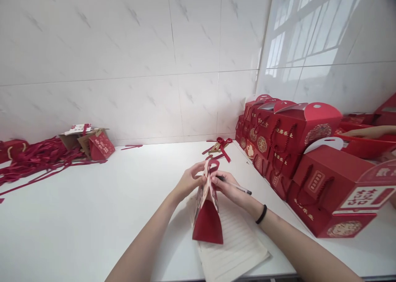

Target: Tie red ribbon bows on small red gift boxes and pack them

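Note:
Between my two hands stands a small red gift box with a triangular end and a red ribbon loop at its top. My left hand pinches the box's upper edge from the left. On the other side, my right hand grips the same upper edge, and a black-and-clear pen is tucked in that hand, pointing to the right. Beneath the box lies a lined paper pad, partly hidden by it. The fingertips behind the box cannot be fully seen.
Stacked red gift boxes with rope handles line the right side. A co-worker's arm reaches over a red basin behind them. Loose ribbons and tags lie near the wall. At left sit a ribbon heap and a small box.

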`<action>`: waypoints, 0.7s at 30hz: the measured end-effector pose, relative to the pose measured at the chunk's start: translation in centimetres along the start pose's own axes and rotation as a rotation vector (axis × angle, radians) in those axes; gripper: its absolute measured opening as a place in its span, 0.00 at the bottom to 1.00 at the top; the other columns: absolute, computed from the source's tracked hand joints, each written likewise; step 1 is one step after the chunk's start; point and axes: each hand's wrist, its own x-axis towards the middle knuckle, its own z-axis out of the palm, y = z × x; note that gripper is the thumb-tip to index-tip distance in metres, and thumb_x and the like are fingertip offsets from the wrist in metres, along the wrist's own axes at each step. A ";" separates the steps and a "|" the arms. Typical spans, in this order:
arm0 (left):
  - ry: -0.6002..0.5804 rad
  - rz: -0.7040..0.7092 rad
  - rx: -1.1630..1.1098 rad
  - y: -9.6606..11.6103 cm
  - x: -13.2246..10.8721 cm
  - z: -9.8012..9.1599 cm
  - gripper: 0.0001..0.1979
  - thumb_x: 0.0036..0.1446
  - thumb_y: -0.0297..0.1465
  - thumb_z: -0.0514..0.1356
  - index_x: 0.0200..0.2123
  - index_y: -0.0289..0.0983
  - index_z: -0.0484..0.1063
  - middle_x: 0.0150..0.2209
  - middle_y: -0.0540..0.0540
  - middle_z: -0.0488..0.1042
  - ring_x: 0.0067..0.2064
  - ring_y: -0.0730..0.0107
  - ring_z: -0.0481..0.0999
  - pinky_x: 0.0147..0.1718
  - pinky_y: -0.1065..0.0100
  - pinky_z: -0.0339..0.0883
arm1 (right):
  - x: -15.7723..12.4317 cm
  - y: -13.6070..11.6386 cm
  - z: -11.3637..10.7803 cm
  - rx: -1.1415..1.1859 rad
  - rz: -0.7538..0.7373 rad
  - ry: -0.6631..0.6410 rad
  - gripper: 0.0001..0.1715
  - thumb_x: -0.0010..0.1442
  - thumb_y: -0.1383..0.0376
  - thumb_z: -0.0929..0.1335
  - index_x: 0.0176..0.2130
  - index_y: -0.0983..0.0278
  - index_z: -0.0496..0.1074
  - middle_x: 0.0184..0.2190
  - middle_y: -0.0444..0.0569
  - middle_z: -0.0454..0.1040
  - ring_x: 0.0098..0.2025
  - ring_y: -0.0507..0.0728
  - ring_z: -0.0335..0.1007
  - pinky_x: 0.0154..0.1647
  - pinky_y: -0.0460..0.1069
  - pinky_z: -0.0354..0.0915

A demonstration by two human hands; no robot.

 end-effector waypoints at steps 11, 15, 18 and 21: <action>0.444 -0.191 -0.500 0.4 0.3 -1.5 0.25 0.38 0.50 0.66 0.32 0.35 0.71 0.29 0.43 0.78 0.31 0.59 0.78 0.32 0.60 0.72 | -0.1 0.6 -2.3 -0.682 -0.137 0.073 0.10 0.58 0.60 0.63 0.37 0.63 0.66 0.35 0.49 0.72 0.39 0.59 0.68 0.43 0.53 0.64; 0.598 -0.143 -0.582 1.2 -0.4 -3.9 0.24 0.52 0.53 0.52 0.30 0.37 0.70 0.30 0.45 0.78 0.33 0.60 0.78 0.30 0.62 0.73 | 1.4 2.2 -2.0 -0.956 -0.157 -0.260 0.06 0.59 0.64 0.63 0.38 0.62 0.66 0.47 0.53 0.70 0.53 0.61 0.62 0.56 0.58 0.54; 0.673 -0.097 -0.543 0.9 -0.5 -4.6 0.23 0.53 0.52 0.50 0.31 0.39 0.70 0.33 0.45 0.78 0.36 0.58 0.78 0.29 0.62 0.73 | 4.8 2.9 -2.8 -0.977 -0.104 -0.263 0.03 0.57 0.65 0.65 0.34 0.63 0.67 0.44 0.52 0.71 0.47 0.58 0.66 0.50 0.54 0.60; 0.641 -0.112 -0.588 0.3 -0.1 -4.5 0.20 0.53 0.50 0.52 0.34 0.39 0.70 0.35 0.46 0.78 0.37 0.58 0.78 0.30 0.61 0.73 | 9.2 2.8 -5.2 -0.993 -0.061 -0.086 0.04 0.56 0.65 0.65 0.32 0.65 0.65 0.33 0.51 0.72 0.36 0.57 0.67 0.42 0.52 0.63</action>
